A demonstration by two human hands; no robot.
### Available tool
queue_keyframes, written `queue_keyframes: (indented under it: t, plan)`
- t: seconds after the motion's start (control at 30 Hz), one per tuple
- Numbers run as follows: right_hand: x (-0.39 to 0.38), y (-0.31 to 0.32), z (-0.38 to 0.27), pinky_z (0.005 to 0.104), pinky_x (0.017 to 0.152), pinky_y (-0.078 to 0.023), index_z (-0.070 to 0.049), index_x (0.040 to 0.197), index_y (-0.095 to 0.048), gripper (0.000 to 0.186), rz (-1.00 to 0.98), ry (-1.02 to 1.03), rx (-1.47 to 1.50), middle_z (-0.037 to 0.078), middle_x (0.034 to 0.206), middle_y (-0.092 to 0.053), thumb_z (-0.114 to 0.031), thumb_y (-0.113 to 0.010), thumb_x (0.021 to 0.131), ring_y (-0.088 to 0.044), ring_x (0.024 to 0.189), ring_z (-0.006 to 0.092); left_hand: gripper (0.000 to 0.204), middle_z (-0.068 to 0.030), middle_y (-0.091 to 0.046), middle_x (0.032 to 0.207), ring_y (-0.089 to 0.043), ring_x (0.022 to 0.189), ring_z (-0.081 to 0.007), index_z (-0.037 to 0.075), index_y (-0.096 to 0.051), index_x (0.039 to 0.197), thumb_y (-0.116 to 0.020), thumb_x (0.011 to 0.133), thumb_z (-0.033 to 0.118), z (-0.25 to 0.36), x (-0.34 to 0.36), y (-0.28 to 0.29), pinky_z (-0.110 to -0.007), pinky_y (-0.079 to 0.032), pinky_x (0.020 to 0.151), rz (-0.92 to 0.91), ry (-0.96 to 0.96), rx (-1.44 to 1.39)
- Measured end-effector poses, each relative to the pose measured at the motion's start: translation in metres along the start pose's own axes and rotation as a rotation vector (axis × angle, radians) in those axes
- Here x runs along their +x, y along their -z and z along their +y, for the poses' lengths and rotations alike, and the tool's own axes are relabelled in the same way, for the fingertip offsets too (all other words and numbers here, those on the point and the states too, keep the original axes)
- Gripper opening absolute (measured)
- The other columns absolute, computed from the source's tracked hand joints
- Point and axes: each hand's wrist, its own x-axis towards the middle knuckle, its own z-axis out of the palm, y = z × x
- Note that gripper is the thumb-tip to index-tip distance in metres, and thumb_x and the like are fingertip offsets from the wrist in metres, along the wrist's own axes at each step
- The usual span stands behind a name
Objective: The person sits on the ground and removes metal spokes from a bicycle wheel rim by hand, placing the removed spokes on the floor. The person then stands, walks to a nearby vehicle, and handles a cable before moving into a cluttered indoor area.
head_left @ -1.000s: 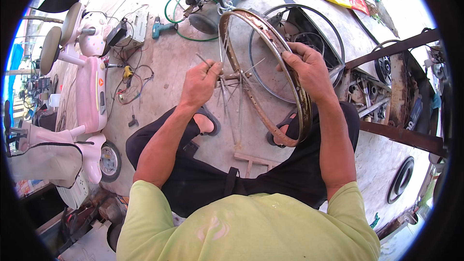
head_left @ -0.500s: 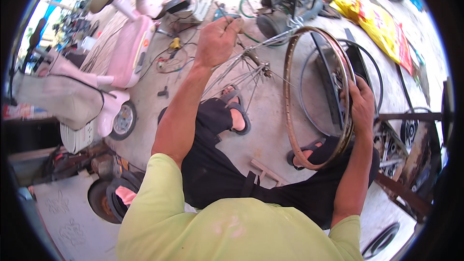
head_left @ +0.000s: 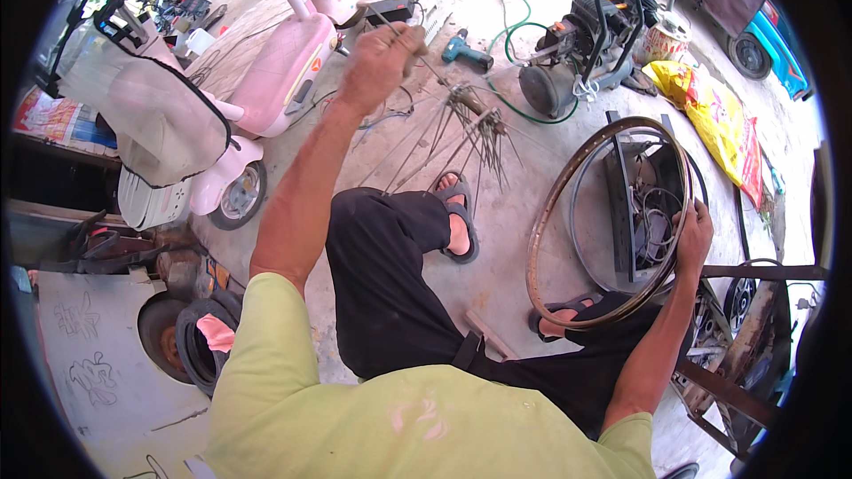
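Observation:
My left hand is raised with its fingers closed round a spoke. That spoke runs to a wheel hub, which hangs in the air with many loose spokes fanning downward, above my sandalled foot. A worn, rusty-brown wheel rim with no spokes in it stands upright over my other foot. My right hand grips this rim at its right side, with the fingers wrapped round it. The hub and the rim are apart.
Behind the rim stand a black metal frame and a thin grey hoop. Farther off are an air compressor, a drill and a yellow sack. A pink scooter is at left; a small wooden stool is between my legs.
The rim has turned and shows rounder, more face-on. My view has shifted, so the drill and compressor show more fully. Both hands keep their holds.

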Motion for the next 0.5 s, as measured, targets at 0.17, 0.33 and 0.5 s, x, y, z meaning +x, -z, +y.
queue_keyframes:
  t: [0.17,0.33,0.5]
  plan:
    - [-0.005,-0.004,0.004,0.0272,0.055,-0.040,0.001,0.115,-0.068,0.030,-0.020,0.011,0.013,0.000,0.069,-0.058,-0.025,-0.053,0.109,-0.051,0.058,0.0079,0.035,0.0069,-0.045,0.061,-0.037,0.051,-0.0034,0.004,-0.068,0.088,-0.059,0.108,0.032,-0.003,0.000,0.046,-0.024,-0.027,0.047,0.160,0.013,0.060]
    - [-0.010,-0.018,-0.016,0.0258,0.055,-0.043,0.000,0.113,-0.069,0.031,-0.066,0.051,-0.013,0.001,0.070,-0.061,-0.027,-0.054,0.107,-0.055,0.059,0.0087,0.039,0.0048,-0.048,0.060,-0.040,0.052,-0.0058,0.003,-0.071,0.090,-0.058,0.108,0.034,-0.049,-0.001,0.103,-0.026,-0.030,0.048,0.379,0.022,0.246]
    - [-0.008,-0.031,-0.019,0.0260,0.056,-0.046,0.000,0.117,-0.068,0.032,-0.133,0.018,0.109,0.002,0.073,-0.064,-0.027,-0.055,0.107,-0.058,0.061,0.0091,0.043,-0.0015,-0.060,0.064,-0.054,0.060,-0.0113,0.001,-0.074,0.090,-0.058,0.104,0.038,-0.102,-0.038,0.153,-0.032,-0.044,0.059,0.580,0.161,0.488]
